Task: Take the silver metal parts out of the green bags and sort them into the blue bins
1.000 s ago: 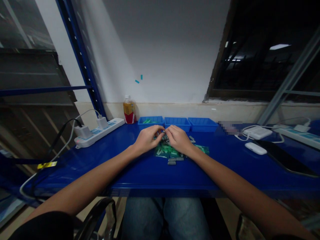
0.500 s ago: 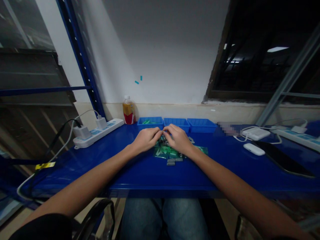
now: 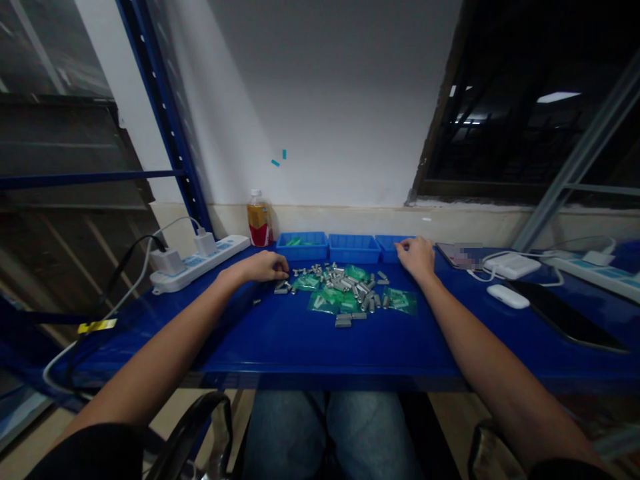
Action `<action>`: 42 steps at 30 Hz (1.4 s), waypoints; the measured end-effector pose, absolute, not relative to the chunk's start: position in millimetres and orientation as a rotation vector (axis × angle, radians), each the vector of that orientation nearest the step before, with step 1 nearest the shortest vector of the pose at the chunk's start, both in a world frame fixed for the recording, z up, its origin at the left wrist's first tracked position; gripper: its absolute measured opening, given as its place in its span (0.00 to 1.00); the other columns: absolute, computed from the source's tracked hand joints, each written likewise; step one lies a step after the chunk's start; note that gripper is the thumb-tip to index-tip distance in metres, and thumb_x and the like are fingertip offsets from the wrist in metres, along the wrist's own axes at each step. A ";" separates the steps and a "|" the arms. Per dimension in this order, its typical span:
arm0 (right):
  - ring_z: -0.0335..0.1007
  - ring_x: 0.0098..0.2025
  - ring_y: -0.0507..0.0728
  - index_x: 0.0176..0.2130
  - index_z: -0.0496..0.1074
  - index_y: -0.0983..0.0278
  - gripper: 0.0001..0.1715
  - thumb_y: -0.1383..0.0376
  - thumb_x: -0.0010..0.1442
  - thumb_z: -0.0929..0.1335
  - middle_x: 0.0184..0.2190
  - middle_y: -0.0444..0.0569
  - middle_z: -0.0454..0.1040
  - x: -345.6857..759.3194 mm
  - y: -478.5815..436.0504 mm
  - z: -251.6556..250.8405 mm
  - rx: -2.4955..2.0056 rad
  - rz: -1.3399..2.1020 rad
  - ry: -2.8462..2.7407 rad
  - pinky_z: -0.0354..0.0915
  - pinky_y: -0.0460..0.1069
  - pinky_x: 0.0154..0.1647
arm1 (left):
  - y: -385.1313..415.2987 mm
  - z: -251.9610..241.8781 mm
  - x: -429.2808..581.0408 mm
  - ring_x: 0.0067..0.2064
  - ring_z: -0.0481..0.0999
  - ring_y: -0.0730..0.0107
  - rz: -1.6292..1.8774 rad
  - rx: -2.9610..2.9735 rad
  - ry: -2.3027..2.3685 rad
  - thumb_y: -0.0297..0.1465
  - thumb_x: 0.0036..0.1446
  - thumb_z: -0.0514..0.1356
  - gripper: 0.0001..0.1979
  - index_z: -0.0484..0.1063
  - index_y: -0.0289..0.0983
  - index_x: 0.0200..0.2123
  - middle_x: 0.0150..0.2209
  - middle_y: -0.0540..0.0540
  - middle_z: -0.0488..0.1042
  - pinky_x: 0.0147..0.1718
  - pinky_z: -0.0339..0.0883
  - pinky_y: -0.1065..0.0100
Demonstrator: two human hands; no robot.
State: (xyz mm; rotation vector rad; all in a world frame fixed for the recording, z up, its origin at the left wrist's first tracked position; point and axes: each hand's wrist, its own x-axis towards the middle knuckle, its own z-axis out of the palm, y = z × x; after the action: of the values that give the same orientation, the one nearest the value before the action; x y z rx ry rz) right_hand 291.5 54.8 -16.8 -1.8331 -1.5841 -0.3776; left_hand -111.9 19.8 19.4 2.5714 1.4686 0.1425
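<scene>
My left hand (image 3: 266, 265) is low over the table at the left edge of the pile, fingers curled down beside small metal screws (image 3: 281, 288). Whatever its fingertips hold, if anything, is hidden. At the right blue bin (image 3: 387, 248), my right hand (image 3: 419, 257) covers the near right corner, thumb and fingers drawn together; I cannot make out anything in them. Between the hands lies a loose heap of short silver metal cylinders (image 3: 363, 290), with small green plastic bags (image 3: 325, 301) under and around them. Several cylinders (image 3: 344, 320) lie in front.
The left blue bin (image 3: 302, 253) contains green pieces; the middle blue bin (image 3: 354, 249) stands beside it. A drink bottle (image 3: 259, 223) and a power strip (image 3: 205, 263) are to the left. On the right lie a phone (image 3: 565, 317), a white case (image 3: 508, 297) and a white charger (image 3: 511, 266).
My hands were together over the heap and have parted. The left moved left to the screws, the right moved right to the right bin. The heap is now uncovered.
</scene>
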 end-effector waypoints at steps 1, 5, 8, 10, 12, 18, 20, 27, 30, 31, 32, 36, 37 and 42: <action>0.60 0.45 0.66 0.36 0.76 0.66 0.20 0.56 0.59 0.62 0.39 0.60 0.71 291.3 54.7 -17.6 -1.863 -0.370 -1.580 0.57 0.57 0.43 | 20.4 18.9 -111.5 0.34 0.74 0.69 0.124 2.560 1.464 0.39 0.51 0.58 0.15 0.74 0.37 0.38 0.35 0.47 0.77 0.32 0.62 0.74; 0.58 0.47 0.67 0.37 0.77 0.66 0.20 0.56 0.59 0.62 0.42 0.61 0.70 285.6 52.3 -17.0 -1.901 -0.335 -1.590 0.58 0.58 0.41 | 19.6 20.8 -112.7 0.33 0.74 0.68 0.096 2.525 1.514 0.43 0.52 0.57 0.17 0.75 0.37 0.36 0.33 0.46 0.77 0.31 0.61 0.73; 0.58 0.48 0.68 0.37 0.77 0.66 0.21 0.55 0.59 0.61 0.42 0.61 0.69 282.8 49.9 -15.3 -1.887 -0.323 -1.581 0.58 0.58 0.41 | 19.0 22.9 -117.0 0.31 0.73 0.67 0.063 2.458 1.572 0.46 0.49 0.58 0.19 0.75 0.36 0.33 0.31 0.45 0.77 0.27 0.60 0.72; 0.58 0.48 0.68 0.37 0.77 0.66 0.22 0.55 0.59 0.61 0.42 0.61 0.69 280.4 48.1 -13.9 -1.869 -0.322 -1.572 0.58 0.59 0.41 | 19.4 23.5 -119.0 0.29 0.73 0.68 0.045 2.433 1.568 0.44 0.47 0.59 0.16 0.75 0.36 0.31 0.29 0.46 0.77 0.26 0.59 0.73; 0.58 0.48 0.68 0.37 0.77 0.66 0.22 0.54 0.59 0.61 0.41 0.61 0.69 275.0 45.9 -11.6 -1.828 -0.326 -1.583 0.58 0.59 0.42 | 19.5 24.6 -119.2 0.29 0.72 0.69 0.049 2.446 1.546 0.40 0.47 0.59 0.13 0.75 0.36 0.29 0.28 0.47 0.77 0.26 0.59 0.73; 0.62 0.41 0.62 0.33 0.75 0.64 0.17 0.57 0.60 0.62 0.33 0.54 0.71 225.7 29.0 -3.7 -1.371 -0.310 -1.841 0.58 0.56 0.44 | 11.5 33.6 -111.1 0.33 0.74 0.67 0.379 2.541 1.520 0.35 0.49 0.57 0.11 0.73 0.35 0.32 0.31 0.46 0.77 0.32 0.63 0.72; 0.62 0.39 0.60 0.33 0.74 0.64 0.14 0.59 0.60 0.64 0.30 0.52 0.71 201.3 16.3 -3.1 -1.185 -0.274 -1.957 0.58 0.55 0.44 | 5.8 35.7 -104.9 0.35 0.75 0.67 0.549 2.498 1.370 0.36 0.51 0.56 0.12 0.72 0.34 0.33 0.33 0.45 0.77 0.35 0.65 0.71; 0.62 0.41 0.59 0.46 0.69 0.65 0.14 0.62 0.61 0.64 0.37 0.52 0.71 149.1 -30.2 -3.4 -0.805 -0.225 -2.252 0.58 0.53 0.42 | -10.7 31.7 -74.7 0.31 0.74 0.70 0.656 2.316 0.926 0.37 0.57 0.55 0.15 0.71 0.34 0.43 0.34 0.45 0.76 0.31 0.67 0.69; 0.61 0.40 0.58 0.47 0.68 0.65 0.14 0.64 0.62 0.63 0.37 0.52 0.70 147.5 -35.4 -2.3 -0.750 -0.246 -2.292 0.59 0.53 0.42 | -12.5 26.3 -65.7 0.30 0.74 0.72 0.753 2.272 0.828 0.35 0.55 0.59 0.23 0.62 0.35 0.54 0.31 0.47 0.75 0.30 0.67 0.70; 0.61 0.40 0.58 0.47 0.68 0.65 0.14 0.64 0.62 0.63 0.36 0.51 0.70 148.0 -35.2 -2.1 -0.734 -0.250 -2.301 0.59 0.53 0.41 | -12.7 24.3 -63.5 0.31 0.74 0.71 0.777 2.254 0.803 0.34 0.55 0.59 0.26 0.58 0.35 0.56 0.31 0.47 0.75 0.31 0.67 0.70; 0.61 0.40 0.58 0.46 0.68 0.64 0.12 0.64 0.62 0.63 0.36 0.51 0.70 148.6 -34.5 -2.1 -0.718 -0.252 -2.309 0.59 0.52 0.41 | -12.9 22.5 -61.7 0.31 0.74 0.71 0.786 2.240 0.784 0.33 0.54 0.59 0.28 0.56 0.35 0.57 0.31 0.47 0.75 0.31 0.67 0.70; 0.62 0.40 0.58 0.39 0.69 0.64 0.07 0.65 0.61 0.63 0.34 0.50 0.69 149.0 -32.1 -3.7 -0.664 -0.247 -2.335 0.59 0.52 0.40 | -12.9 17.2 -57.4 0.31 0.74 0.72 0.758 2.192 0.753 0.34 0.53 0.61 0.28 0.55 0.34 0.55 0.29 0.49 0.73 0.30 0.66 0.71; 0.62 0.39 0.58 0.38 0.69 0.64 0.06 0.65 0.61 0.63 0.34 0.50 0.69 148.6 -32.2 -4.0 -0.663 -0.245 -2.335 0.59 0.52 0.40 | -12.9 16.9 -56.9 0.31 0.74 0.72 0.752 2.183 0.750 0.35 0.54 0.61 0.28 0.56 0.34 0.55 0.28 0.49 0.73 0.30 0.66 0.71; 0.61 0.37 0.57 0.34 0.68 0.64 0.07 0.64 0.62 0.63 0.32 0.50 0.69 147.6 -34.4 -3.2 -0.738 -0.225 -2.262 0.58 0.52 0.39 | -17.0 21.7 -56.8 0.34 0.74 0.71 0.890 2.338 0.832 0.35 0.62 0.51 0.16 0.61 0.34 0.51 0.32 0.46 0.74 0.34 0.68 0.69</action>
State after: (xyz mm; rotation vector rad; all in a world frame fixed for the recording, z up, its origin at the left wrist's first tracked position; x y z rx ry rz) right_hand 147.6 -34.4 -3.2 -0.7383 -2.2619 -0.2246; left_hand -56.8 -17.0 21.7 2.3385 0.8323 0.8896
